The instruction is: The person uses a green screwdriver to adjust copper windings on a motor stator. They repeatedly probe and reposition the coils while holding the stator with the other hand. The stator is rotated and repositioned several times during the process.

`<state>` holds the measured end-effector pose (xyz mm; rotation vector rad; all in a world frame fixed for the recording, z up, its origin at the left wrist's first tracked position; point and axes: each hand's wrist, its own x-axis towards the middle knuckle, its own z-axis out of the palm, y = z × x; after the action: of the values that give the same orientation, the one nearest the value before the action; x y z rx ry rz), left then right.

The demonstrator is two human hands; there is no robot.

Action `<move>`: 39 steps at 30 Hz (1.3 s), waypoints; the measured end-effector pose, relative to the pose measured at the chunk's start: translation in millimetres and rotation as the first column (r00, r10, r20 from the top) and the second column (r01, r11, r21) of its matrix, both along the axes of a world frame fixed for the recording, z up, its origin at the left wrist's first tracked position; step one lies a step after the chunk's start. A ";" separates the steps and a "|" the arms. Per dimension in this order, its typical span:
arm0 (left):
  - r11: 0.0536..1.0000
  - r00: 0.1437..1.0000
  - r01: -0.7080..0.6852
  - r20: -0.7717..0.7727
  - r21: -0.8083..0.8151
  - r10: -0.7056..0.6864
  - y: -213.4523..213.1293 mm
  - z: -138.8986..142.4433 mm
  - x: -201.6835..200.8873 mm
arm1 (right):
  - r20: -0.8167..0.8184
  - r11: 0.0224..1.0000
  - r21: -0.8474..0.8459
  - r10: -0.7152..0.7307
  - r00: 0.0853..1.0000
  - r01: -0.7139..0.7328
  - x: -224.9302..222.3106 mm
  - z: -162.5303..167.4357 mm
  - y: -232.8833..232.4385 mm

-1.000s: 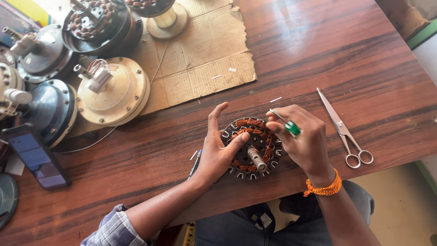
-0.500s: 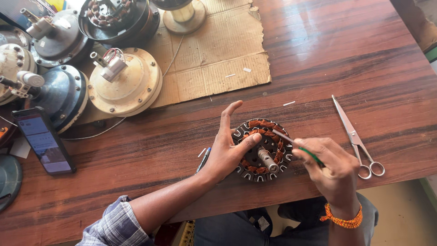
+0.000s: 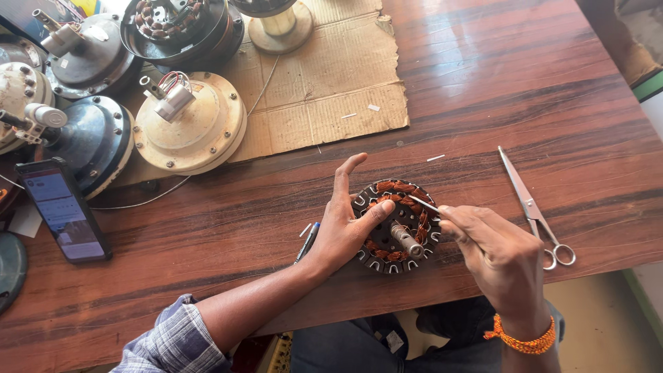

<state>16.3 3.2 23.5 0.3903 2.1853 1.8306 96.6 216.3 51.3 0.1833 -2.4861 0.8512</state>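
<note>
Round black motor stator with copper-orange windings and a steel shaft (image 3: 396, 226) lay on the brown wooden tabletop (image 3: 483, 103), near its front edge; left hand (image 3: 345, 224) lay open, thumb pressing the windings; right hand (image 3: 498, 255) pinched a thin pale stick (image 3: 424, 204) against the coils; steel scissors (image 3: 533, 209) lay just right; blue pen (image 3: 307, 242) beside the left hand.

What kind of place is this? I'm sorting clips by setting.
Probably a small fan-motor repair bench: the left hand steadies a copper-wound stator on a wooden table, the right hand works a thin tool into it, and motor housings sit nearby.
</note>
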 end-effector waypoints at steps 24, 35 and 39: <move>1.000 0.999 0.028 0.043 -0.003 -0.028 -2.3 -0.3 -6.4 | 0.228 0.990 -0.062 0.138 0.964 -0.127 -35.4 5.3 19.1; 0.999 0.999 0.036 -0.016 0.011 -0.036 -5.9 -12.5 -2.3 | 0.439 0.843 -0.509 0.429 0.789 -0.175 -57.8 -24.4 62.0; 0.999 0.999 0.045 -0.020 -0.029 -0.045 -5.4 -6.2 -3.5 | 0.356 0.678 -0.734 0.423 0.833 -0.030 -59.8 -40.6 74.2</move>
<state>12.8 -2.1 17.3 0.4508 2.1950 1.7781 36.7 290.5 10.7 0.0020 -2.3709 2.1516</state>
